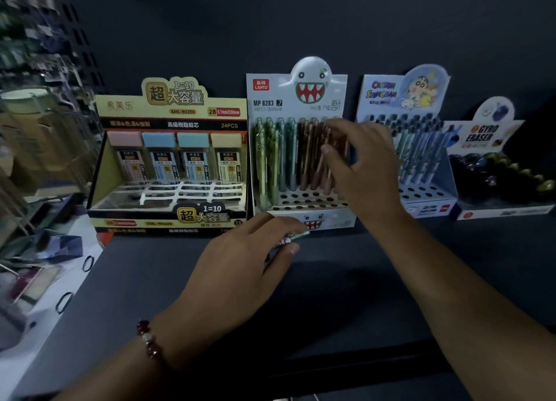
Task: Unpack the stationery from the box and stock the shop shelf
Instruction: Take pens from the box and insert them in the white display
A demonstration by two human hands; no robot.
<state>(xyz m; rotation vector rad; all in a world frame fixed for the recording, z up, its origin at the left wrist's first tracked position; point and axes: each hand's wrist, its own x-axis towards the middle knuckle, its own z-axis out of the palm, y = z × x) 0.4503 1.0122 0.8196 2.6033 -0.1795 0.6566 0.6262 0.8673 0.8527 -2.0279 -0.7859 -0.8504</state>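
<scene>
Pens [296,156] upright in shark display box [323,220] on shelf [346,280]

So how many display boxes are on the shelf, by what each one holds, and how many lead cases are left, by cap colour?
Display boxes:
Lead refill box: 1
Mechanical pencil boxes: 2
Gyro eraser box: 1
Total boxes: 4

Lead cases:
Pink cap: 1
Blue caps: 2
Yellow cap: 1
Total cases: 4

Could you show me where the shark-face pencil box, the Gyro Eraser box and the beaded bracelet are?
shark-face pencil box [272,95]: head view, on its white backboard near the printing.
Gyro Eraser box [481,132]: head view, on the printed title.
beaded bracelet [149,342]: head view, on the beads at the left wrist.
</scene>
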